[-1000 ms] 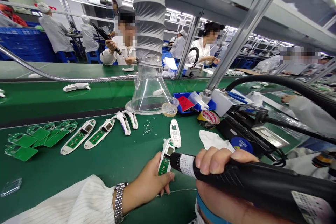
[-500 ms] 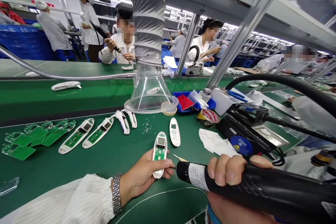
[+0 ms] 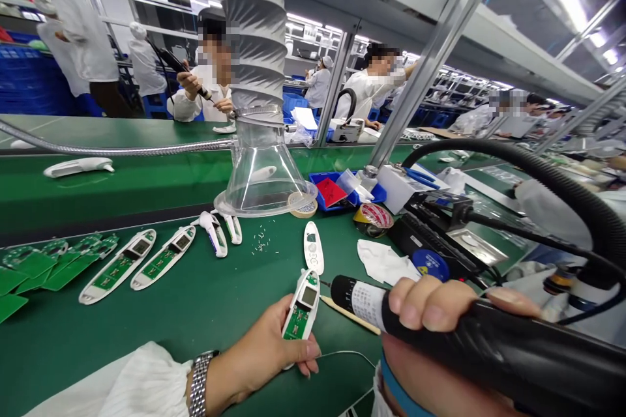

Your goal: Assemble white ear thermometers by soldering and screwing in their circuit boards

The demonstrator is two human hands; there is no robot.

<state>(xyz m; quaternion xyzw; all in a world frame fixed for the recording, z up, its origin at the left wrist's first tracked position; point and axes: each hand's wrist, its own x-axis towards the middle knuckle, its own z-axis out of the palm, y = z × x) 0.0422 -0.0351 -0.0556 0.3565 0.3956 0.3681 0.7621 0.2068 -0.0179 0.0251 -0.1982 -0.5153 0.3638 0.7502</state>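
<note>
You hold a white device (image 3: 301,311) open-faced, green board (image 3: 295,328) and grey screen (image 3: 309,297) showing, top leaning toward one o'clock. Your black screwdriver (image 3: 469,340) lies at its three o'clock, bit (image 3: 326,284) aimed toward ten, near the device's upper edge.

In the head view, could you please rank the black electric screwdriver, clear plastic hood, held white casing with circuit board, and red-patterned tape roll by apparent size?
1. Black electric screwdriver, helped by nearness
2. Clear plastic hood
3. Held white casing with circuit board
4. Red-patterned tape roll
</note>
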